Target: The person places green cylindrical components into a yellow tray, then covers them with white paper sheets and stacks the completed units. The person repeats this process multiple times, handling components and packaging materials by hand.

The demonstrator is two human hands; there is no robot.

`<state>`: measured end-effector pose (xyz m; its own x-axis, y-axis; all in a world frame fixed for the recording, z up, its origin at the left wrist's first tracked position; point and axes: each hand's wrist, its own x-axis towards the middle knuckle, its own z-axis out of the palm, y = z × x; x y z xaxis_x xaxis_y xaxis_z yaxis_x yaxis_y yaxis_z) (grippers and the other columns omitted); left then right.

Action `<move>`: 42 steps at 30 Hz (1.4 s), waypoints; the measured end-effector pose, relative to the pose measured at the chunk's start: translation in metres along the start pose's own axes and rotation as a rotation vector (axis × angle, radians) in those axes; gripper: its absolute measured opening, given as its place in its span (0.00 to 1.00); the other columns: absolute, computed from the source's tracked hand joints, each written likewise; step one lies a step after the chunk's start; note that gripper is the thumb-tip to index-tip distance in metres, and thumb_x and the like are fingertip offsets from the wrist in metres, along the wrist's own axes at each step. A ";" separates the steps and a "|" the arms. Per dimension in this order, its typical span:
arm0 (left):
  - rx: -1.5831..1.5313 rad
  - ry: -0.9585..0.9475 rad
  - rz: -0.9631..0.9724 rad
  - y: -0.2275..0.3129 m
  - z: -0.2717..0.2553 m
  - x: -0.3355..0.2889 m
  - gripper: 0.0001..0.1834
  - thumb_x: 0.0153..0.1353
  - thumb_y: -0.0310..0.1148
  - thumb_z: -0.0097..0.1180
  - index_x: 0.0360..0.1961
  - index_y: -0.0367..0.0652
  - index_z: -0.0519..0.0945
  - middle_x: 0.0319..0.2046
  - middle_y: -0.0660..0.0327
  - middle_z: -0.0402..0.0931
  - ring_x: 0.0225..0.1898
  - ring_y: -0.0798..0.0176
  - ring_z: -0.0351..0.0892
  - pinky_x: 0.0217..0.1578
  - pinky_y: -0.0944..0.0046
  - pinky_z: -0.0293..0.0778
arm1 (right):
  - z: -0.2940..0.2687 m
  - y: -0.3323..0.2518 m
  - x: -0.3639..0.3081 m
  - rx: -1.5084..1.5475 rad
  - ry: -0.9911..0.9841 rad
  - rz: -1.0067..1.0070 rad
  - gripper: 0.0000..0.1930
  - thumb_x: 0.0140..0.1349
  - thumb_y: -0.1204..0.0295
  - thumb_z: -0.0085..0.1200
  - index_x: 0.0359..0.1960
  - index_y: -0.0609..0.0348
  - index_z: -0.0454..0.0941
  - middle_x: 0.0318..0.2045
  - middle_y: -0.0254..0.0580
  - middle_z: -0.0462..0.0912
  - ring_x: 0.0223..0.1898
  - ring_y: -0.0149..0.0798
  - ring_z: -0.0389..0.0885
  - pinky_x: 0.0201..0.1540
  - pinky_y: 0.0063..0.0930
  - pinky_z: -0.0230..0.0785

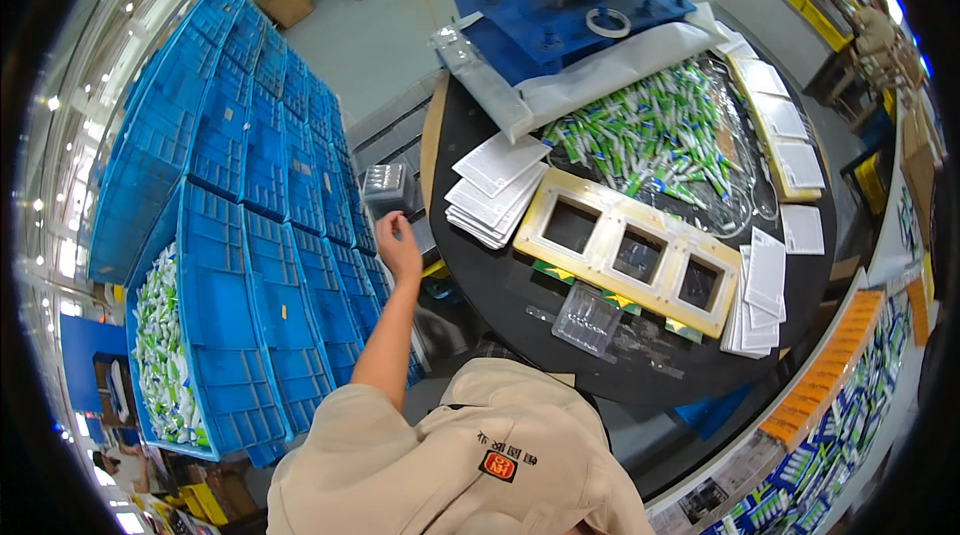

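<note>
Left of the round black table, my left hand [399, 246] reaches out with its fingers curled together. Just beyond the fingertips lies a stack of clear plastic blister trays [384, 184]; I cannot tell whether the fingers touch it or pinch anything. My right hand is out of view. A yellow-edged frame with three rectangular openings [605, 269] lies on the table. Against its near edge rests a single clear blister tray [586, 319]. White cards [497, 197] are stacked left of the frame, and more white cards [757, 297] lie to its right.
A heap of green-and-white tubes [640, 135] covers the far part of the black table [500, 300], before a blue press [580, 25]. Stacked blue crates [225, 310] wall off my left. A yellow strip with white cards [778, 130] follows the right rim. Packed goods [830, 445] fill the lower right.
</note>
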<state>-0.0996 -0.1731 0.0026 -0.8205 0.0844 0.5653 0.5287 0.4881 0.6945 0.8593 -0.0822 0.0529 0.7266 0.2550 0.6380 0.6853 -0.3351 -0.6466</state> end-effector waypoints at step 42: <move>-0.036 -0.083 -0.375 -0.166 0.077 0.050 0.73 0.28 0.48 0.87 0.73 0.39 0.52 0.70 0.46 0.60 0.70 0.40 0.62 0.69 0.46 0.61 | 0.071 -0.824 -0.823 0.570 -3.116 -0.679 0.40 0.59 0.58 0.70 0.69 0.66 0.68 0.50 0.44 0.85 0.49 0.36 0.84 0.47 0.26 0.76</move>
<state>-0.2448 -0.1834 -0.1186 -0.9724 -0.0239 0.2322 0.1944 0.4674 0.8624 -0.2998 0.0488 0.0312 -0.9037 -0.2842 -0.3204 0.3416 -0.0270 -0.9395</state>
